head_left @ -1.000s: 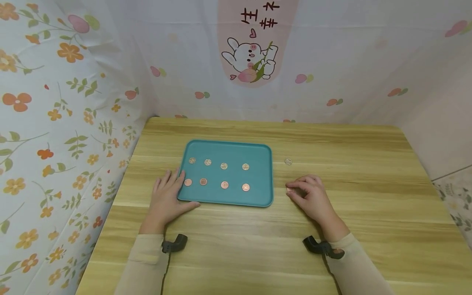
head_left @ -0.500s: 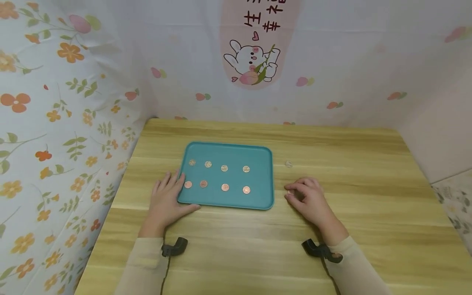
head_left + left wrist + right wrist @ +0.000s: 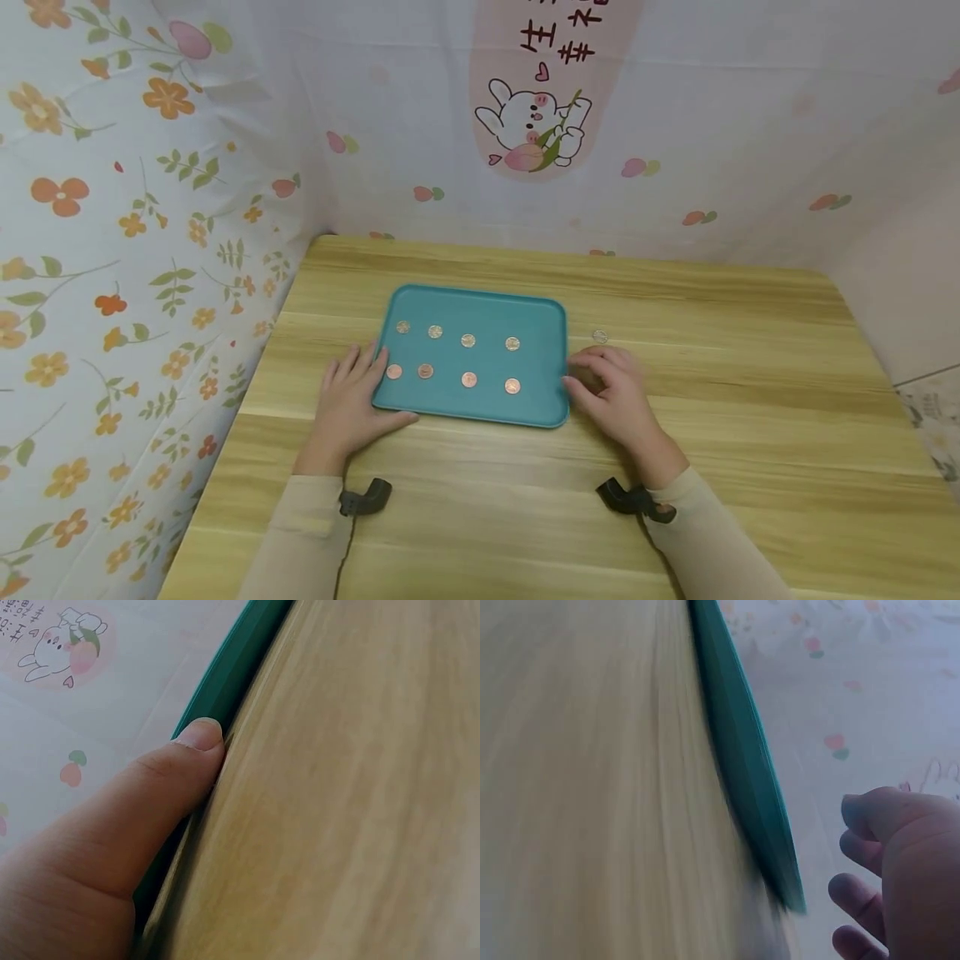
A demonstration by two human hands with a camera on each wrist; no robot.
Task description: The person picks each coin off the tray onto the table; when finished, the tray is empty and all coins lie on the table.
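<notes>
A teal tray (image 3: pixel 480 408) lies on the table, bearing two rows of coins: gold-coloured ones such as this coin (image 3: pixel 512 343) behind, copper-coloured ones such as this coin (image 3: pixel 512 386) in front. My left hand (image 3: pixel 352 408) rests at the tray's left front corner, fingers spread; in the left wrist view its thumb (image 3: pixel 180 765) lies along the rim. At the tray's right edge is my right hand (image 3: pixel 613 396), thumb and index finger brought together in a pinch. The copper-coloured coin between them is hidden now. In the right wrist view the other fingers (image 3: pixel 855 896) are curled.
One pale coin (image 3: pixel 600 336) lies on the wooden table (image 3: pixel 480 508), right of the tray and just beyond my right hand. Printed cloth (image 3: pixel 375 125) hangs behind the table and along its left side.
My right hand has moved left from the table to the tray's right edge, leaving the spot where it pinched a copper-coloured coin. The left hand stays on the tray; the head view shifts slightly.
</notes>
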